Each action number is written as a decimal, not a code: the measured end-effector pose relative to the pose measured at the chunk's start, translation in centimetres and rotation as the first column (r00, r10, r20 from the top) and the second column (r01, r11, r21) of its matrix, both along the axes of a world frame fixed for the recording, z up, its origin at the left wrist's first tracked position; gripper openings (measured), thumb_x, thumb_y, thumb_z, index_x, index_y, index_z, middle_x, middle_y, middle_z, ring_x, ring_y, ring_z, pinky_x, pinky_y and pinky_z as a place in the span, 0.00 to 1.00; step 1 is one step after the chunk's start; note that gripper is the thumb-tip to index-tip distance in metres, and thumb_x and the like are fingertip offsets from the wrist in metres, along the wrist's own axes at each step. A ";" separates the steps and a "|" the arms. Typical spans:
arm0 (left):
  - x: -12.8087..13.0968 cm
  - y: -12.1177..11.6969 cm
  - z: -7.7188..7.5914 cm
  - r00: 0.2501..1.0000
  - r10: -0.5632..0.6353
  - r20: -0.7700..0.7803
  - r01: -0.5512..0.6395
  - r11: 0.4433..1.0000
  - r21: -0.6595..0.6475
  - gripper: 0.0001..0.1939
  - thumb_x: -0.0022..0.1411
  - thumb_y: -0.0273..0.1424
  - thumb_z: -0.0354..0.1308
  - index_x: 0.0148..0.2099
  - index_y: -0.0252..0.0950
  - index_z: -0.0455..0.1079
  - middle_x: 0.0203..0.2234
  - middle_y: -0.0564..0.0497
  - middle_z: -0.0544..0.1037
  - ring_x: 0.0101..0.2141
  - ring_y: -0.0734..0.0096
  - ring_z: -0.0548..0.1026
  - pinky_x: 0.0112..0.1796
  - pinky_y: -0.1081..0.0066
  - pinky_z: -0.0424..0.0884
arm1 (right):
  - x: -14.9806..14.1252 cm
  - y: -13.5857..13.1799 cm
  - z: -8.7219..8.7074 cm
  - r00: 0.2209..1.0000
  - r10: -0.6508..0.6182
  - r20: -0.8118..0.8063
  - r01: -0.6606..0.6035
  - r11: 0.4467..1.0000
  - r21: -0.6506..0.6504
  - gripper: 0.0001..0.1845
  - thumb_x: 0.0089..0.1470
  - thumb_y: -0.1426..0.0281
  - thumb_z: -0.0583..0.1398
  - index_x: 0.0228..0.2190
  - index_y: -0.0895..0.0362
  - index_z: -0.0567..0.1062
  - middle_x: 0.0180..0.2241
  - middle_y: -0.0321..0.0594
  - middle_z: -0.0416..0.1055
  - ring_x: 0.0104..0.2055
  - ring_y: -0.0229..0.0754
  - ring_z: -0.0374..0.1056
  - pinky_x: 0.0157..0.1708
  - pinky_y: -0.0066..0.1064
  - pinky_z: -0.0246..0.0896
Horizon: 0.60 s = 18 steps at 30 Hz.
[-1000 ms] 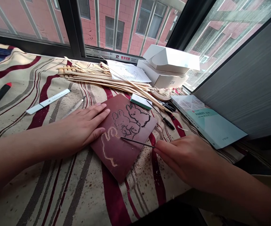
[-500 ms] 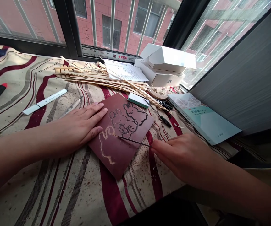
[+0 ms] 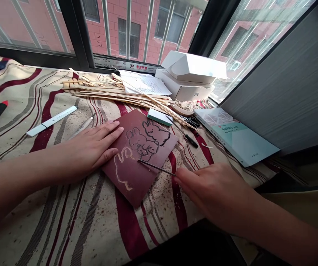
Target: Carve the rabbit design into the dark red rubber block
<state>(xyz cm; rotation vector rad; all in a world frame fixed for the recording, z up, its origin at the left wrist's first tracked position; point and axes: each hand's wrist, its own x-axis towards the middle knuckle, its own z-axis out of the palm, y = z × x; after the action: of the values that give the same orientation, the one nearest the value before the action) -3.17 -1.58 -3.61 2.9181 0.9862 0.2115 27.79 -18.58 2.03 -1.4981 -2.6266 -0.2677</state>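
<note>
Though smooth, a maroon board (image 3: 141, 183) with pale grooves (image 3: 116, 170) beneath a slim tool (image 3: 156, 167).

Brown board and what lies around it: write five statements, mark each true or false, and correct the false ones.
1. The left hand rests on the brown board. True.
2. Every outline on the board is black. False: the pale outline is much lighter than the others.
3. The right hand holds a thin dark tool. True.
4. The board stands upright in a box. False: it lies flat on the striped cloth.
5. The book is closed. True.
</note>
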 end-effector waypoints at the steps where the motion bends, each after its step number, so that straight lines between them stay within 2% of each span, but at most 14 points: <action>1: 0.0 0.0 0.0 1.000 -0.004 -0.005 0.004 1.000 -0.002 0.35 0.79 0.47 0.29 0.80 0.42 0.46 0.78 0.47 0.48 0.74 0.51 0.54 0.71 0.53 0.53 | -0.1 -0.2 -0.1 1.000 -0.017 -0.008 0.017 1.000 0.006 0.14 0.63 0.75 0.52 0.26 0.55 0.67 0.14 0.34 0.66 0.14 0.37 0.51 0.22 0.35 0.32; 7: 0.4 -0.3 0.7 0.999 0.029 -0.037 -0.031 0.998 -0.056 0.37 0.78 0.50 0.32 0.79 0.38 0.48 0.78 0.44 0.48 0.74 0.48 0.53 0.71 0.50 0.53 | -1.1 -1.1 0.0 0.998 -0.050 -0.025 0.049 0.998 -0.029 0.13 0.62 0.77 0.53 0.26 0.54 0.67 0.14 0.32 0.67 0.13 0.37 0.55 0.21 0.36 0.34; 13: 1.1 -0.7 2.0 0.996 0.054 -0.077 -0.062 0.992 -0.113 0.39 0.77 0.51 0.34 0.79 0.35 0.50 0.78 0.41 0.47 0.75 0.47 0.51 0.71 0.48 0.52 | -1.8 -1.3 -0.1 0.996 -0.082 -0.037 0.082 0.997 0.012 0.11 0.56 0.80 0.54 0.26 0.54 0.66 0.13 0.31 0.66 0.13 0.37 0.57 0.20 0.36 0.35; 18: 1.1 -0.8 2.0 0.994 0.058 -0.091 -0.068 0.992 -0.109 0.40 0.77 0.52 0.32 0.79 0.33 0.49 0.78 0.40 0.46 0.75 0.45 0.51 0.72 0.47 0.51 | -1.7 -1.1 0.2 0.998 -0.060 -0.020 0.060 0.998 0.003 0.11 0.53 0.81 0.55 0.25 0.54 0.66 0.13 0.32 0.66 0.12 0.37 0.57 0.19 0.35 0.35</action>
<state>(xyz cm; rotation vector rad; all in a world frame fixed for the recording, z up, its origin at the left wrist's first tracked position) -2.07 -2.37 -1.65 2.8190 1.0667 0.0303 26.06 -19.70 2.20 -1.5716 -2.5675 -0.2616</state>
